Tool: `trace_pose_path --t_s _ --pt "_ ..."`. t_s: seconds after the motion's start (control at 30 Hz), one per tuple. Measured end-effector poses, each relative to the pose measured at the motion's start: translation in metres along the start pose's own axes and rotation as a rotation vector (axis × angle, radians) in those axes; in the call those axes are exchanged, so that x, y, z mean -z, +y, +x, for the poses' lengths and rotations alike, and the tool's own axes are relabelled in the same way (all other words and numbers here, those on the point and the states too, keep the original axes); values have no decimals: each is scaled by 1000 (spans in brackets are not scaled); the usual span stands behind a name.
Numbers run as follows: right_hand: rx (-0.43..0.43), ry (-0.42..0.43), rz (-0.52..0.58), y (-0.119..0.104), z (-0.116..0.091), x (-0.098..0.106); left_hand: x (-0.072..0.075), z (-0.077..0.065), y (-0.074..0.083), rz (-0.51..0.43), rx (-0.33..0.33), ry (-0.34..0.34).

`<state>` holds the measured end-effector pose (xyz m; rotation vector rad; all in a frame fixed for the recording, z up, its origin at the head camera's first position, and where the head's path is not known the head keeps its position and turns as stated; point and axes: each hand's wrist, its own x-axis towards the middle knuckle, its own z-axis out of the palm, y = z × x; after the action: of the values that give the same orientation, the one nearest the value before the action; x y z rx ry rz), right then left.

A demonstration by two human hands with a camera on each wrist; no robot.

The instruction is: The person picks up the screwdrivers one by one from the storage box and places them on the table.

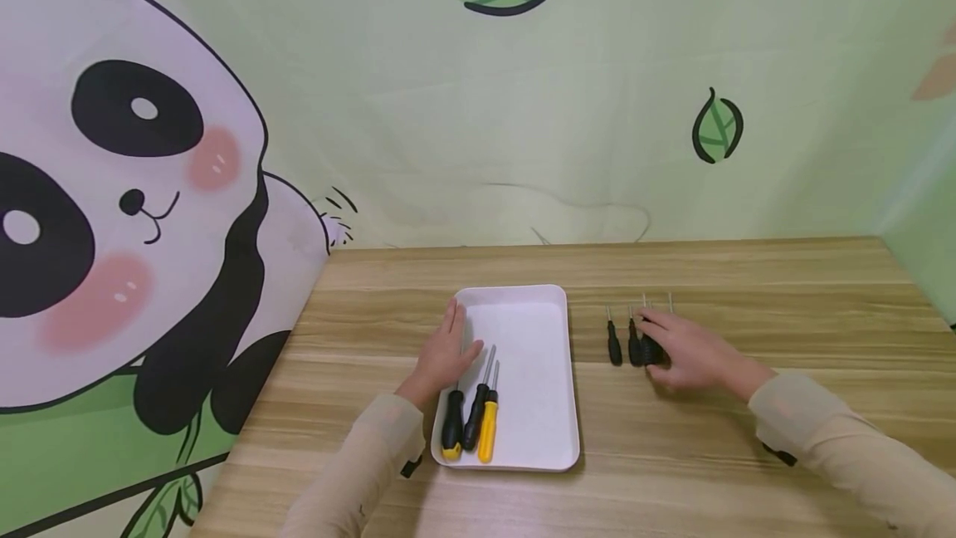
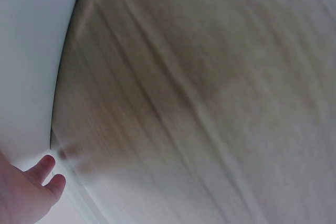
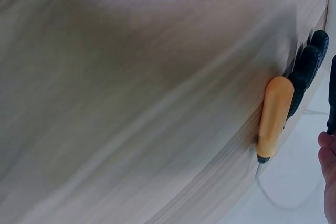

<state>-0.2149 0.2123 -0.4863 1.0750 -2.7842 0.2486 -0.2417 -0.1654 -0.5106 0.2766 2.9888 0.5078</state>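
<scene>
The right hand [image 1: 690, 349] is bent over the row of drivers, and I'd judge it has a narrow pinch on a black driver [image 3: 332, 95]: at the wrist, the fingertips meet that driver's thin neck. From overhead the hand covers too much to show how firm the hold is.

What the move turns on, to my eye, is how tightly the handles crowd the grip. Just left of it lies a slim driver [image 1: 635, 345], and beyond that, with a little gap, an end driver [image 1: 614, 344]. Both lie lengthwise away from the person, tips at the far end, handles at the near end. The right hand is plainly the nearer to them.

The tray [image 1: 534, 413] lies farther left of the grip, its long side running the same general way. The left hand [image 1: 442, 355] rests at its left rim, fingers extended, thumb spread over the inside, holding no driver. Nearer the person than that hand are a yellow-ended driver [image 1: 452, 422], a dark driver [image 1: 475, 418] and a yellow driver [image 1: 488, 430].

An orange driver [image 3: 275, 106] shows only at the right wrist; from overhead its handle is hidden, probably beneath the hand. The left wrist's view cuts off most of its hand.
</scene>
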Motion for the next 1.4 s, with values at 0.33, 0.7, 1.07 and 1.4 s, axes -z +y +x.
trace_pose_path --t_s 0.33,0.7,1.07,1.4 --pt "-65 -51 1 10 -6 6 0 -1 0 -4 2 9" --pt "-50 -29 -9 19 -13 10 -2 0 -1 -7 -10 11" --pt "-90 -77 -29 26 -18 12 -2 0 -2 4 -13 15" --pt "-130 -100 -24 33 -25 12 -3 1 -2 8 -7 11"
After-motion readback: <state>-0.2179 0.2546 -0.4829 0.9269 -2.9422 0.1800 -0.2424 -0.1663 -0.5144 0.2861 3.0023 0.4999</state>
